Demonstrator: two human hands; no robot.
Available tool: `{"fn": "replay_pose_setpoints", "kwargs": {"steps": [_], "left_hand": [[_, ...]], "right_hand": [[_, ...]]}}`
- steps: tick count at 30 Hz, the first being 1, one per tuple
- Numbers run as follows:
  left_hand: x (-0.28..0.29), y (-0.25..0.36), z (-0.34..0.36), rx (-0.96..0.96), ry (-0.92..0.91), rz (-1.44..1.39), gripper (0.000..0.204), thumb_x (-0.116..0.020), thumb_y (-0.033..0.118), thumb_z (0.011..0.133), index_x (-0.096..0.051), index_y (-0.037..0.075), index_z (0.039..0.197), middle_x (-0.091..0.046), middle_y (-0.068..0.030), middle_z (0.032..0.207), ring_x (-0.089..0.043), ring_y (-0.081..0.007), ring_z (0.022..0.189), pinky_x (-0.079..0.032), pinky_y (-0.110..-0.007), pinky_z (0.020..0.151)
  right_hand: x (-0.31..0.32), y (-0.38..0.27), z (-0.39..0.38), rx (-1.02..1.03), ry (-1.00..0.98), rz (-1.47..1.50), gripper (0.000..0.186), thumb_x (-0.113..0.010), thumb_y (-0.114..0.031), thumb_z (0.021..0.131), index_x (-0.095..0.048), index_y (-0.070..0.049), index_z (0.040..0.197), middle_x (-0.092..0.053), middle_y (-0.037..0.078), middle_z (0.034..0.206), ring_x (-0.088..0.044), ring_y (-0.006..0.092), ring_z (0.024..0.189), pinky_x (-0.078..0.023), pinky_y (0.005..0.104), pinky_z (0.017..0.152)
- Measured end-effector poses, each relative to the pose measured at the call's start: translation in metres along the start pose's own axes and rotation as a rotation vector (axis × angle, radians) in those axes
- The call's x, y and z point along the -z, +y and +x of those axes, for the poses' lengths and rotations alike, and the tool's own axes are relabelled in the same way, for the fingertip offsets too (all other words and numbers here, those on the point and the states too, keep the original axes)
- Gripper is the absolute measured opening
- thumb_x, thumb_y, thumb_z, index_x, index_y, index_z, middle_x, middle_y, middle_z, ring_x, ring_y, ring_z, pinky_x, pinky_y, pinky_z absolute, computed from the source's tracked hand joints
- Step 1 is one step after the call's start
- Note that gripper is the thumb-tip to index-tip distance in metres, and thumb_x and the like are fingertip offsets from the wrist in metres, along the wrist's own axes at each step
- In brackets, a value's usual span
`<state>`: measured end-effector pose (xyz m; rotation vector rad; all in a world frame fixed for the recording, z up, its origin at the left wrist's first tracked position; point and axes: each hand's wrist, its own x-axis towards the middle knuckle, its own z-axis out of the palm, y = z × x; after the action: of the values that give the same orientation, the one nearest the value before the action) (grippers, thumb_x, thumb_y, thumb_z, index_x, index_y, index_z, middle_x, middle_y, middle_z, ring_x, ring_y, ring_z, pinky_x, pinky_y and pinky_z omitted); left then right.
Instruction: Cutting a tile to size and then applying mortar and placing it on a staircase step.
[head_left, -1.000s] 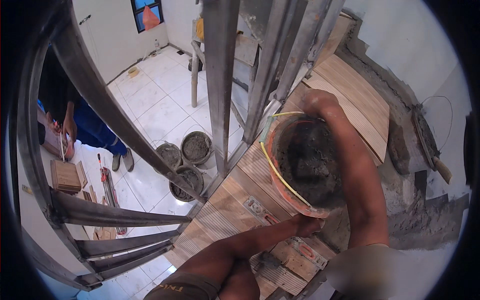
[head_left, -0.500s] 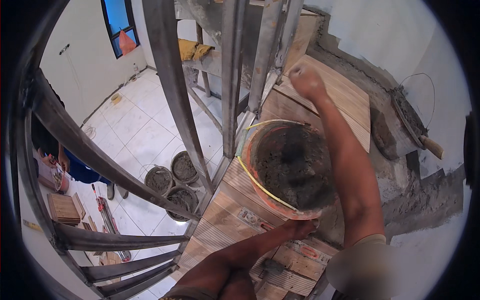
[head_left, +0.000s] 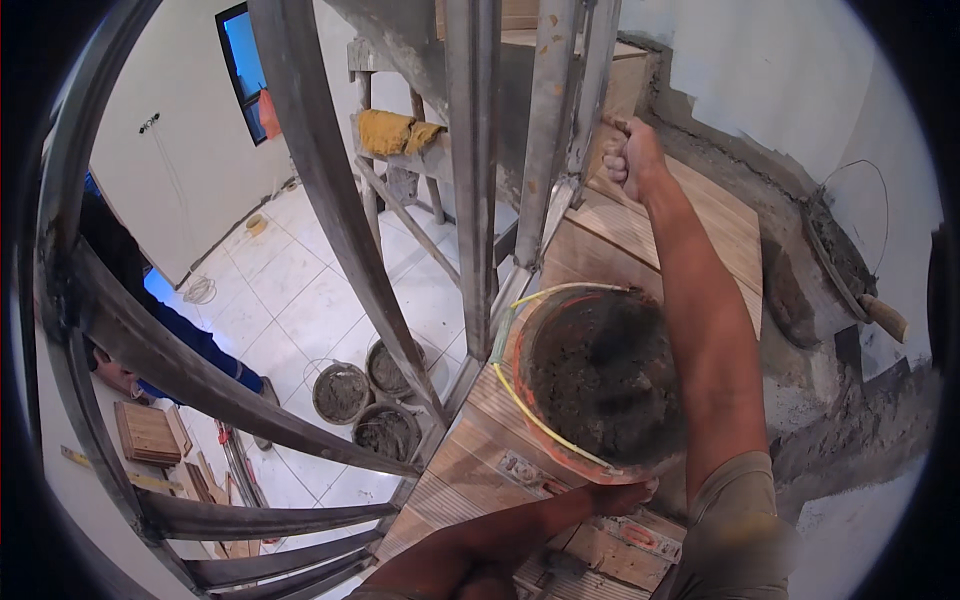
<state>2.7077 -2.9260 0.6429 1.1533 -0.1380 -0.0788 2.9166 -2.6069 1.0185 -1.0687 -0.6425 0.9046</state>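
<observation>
An orange bucket [head_left: 560,455] of wet grey mortar [head_left: 600,370] stands on the wood-look stair tread, its yellow-wrapped handle [head_left: 540,420] lying over the left rim. Beyond it, my right hand [head_left: 635,160] is closed above the upper step, near the metal railing. A small brown end shows at the thumb side; I cannot make out whether it is a held thing. My left hand [head_left: 622,497] appears low against the bucket's near side, its fingers mostly hidden. Two flat tools, one a trowel-like piece with an orange handle [head_left: 640,537], lie by that hand.
Metal railing bars [head_left: 470,180] rise along the left. Below, several mortar buckets [head_left: 343,392] stand on white tiles, near a person in blue trousers [head_left: 200,340]. At right, a mortar-filled container [head_left: 835,250] with a wooden-handled tool [head_left: 885,318] sits by the wall.
My right hand has turned and shifted slightly right, its curled fingers now showing clearly. The view has shifted, so the bucket appears lower and farther right. My left hand stays beside the bucket.
</observation>
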Motion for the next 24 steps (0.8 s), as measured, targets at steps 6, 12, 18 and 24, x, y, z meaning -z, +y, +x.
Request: {"fn": "replay_pose_setpoints", "kwargs": {"steps": [6, 12, 18, 24], "left_hand": [[0.009, -0.009, 0.002, 0.131, 0.008, 0.019, 0.035, -0.041, 0.046, 0.105, -0.048, 0.014, 0.094, -0.041, 0.0045, 0.081, -0.038, -0.0112, 0.073, -0.036, -0.031, 0.069], [0.005, 0.002, 0.003, -0.026, -0.037, 0.007, 0.028, -0.044, 0.044, 0.104, -0.048, 0.019, 0.093, -0.038, 0.0090, 0.082, -0.036, -0.0063, 0.072, -0.031, -0.026, 0.063], [0.003, -0.009, 0.002, -0.076, -0.032, -0.037, 0.033, -0.041, 0.042, 0.105, -0.046, 0.015, 0.088, -0.035, 0.0083, 0.076, -0.031, -0.0070, 0.069, -0.029, -0.028, 0.062], [0.006, -0.005, -0.004, 0.075, -0.110, -0.054, 0.030, -0.041, 0.039, 0.106, -0.048, 0.012, 0.093, -0.040, 0.0067, 0.084, -0.038, -0.0072, 0.074, -0.038, -0.027, 0.068]], "right_hand": [[-0.050, 0.004, -0.049, 0.679, 0.224, -0.548, 0.031, -0.051, -0.024, 0.094, -0.067, -0.010, 0.117, -0.051, -0.002, 0.072, -0.047, 0.0099, 0.058, -0.040, 0.0263, 0.053], [-0.094, -0.039, -0.030, 0.774, -0.075, -0.725, 0.036, -0.051, -0.014, 0.098, -0.062, -0.011, 0.132, -0.054, -0.004, 0.075, -0.049, 0.0091, 0.065, -0.044, 0.0258, 0.061], [-0.136, -0.096, -0.029, 0.374, -0.293, -0.519, 0.023, -0.047, -0.019, 0.102, -0.067, -0.016, 0.115, -0.050, -0.006, 0.071, -0.035, 0.0054, 0.052, -0.028, 0.0238, 0.048], [-0.107, -0.095, -0.072, 0.515, -0.011, -0.584, 0.028, -0.056, -0.024, 0.099, -0.068, -0.011, 0.121, -0.054, -0.005, 0.072, -0.045, 0.0063, 0.058, -0.038, 0.0253, 0.053]]}}
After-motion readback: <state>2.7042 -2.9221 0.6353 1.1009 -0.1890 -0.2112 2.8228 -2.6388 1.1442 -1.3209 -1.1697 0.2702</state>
